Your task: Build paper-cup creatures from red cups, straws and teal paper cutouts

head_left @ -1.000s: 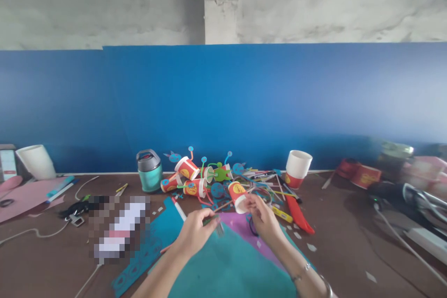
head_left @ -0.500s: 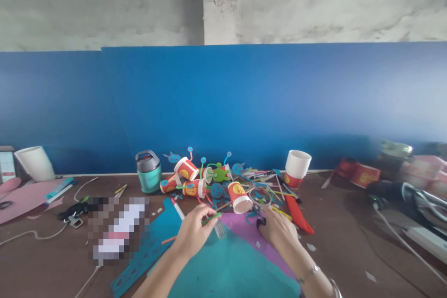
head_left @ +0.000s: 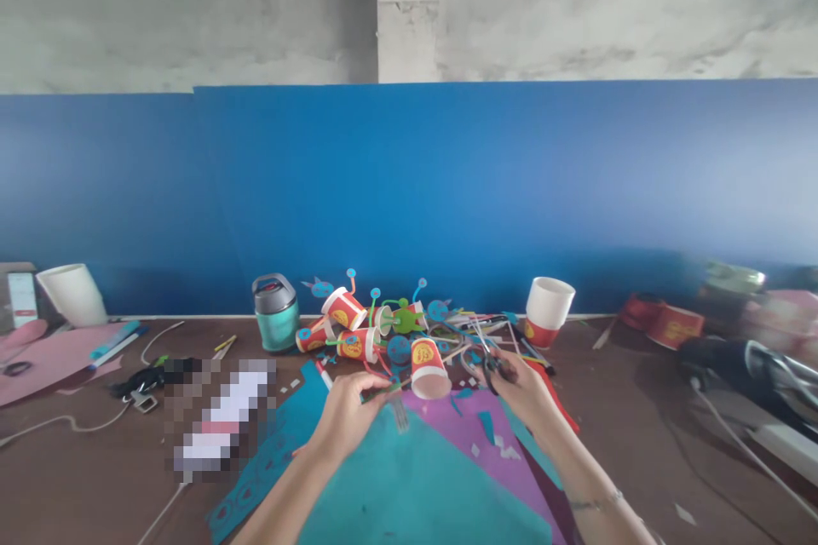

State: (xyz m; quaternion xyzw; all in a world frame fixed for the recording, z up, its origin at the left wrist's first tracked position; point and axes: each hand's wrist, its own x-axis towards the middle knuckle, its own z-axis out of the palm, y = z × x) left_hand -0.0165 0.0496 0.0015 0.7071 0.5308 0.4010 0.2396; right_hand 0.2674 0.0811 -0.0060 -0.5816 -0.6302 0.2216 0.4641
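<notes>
A bare concrete wall fills the top of the frame, a blue partition crosses its middle, and a cluttered brown desk spreads along the bottom. Half a second ago the right hand was down beside the purple paper; now it has come up with the scissors, fingers curled around the dark handles, blades pointing toward the upper left. Whether the blades are apart is too blurred to tell. So both hands are now occupied: the left hand, just below the centre of the frame, keeps its pinch on a green strip between thumb and fingers, over the teal paper. A clear fork shows under those fingertips; I cannot tell if it is held. A blue scrap now shows on the purple paper, where the right hand was

A red and white paper cup lies on its side between the hands, narrowing the gap. Behind it, decorated cups and loose sticks crowd the space near the blades. A white cup stands right of centre, a teal flask left of it
</notes>
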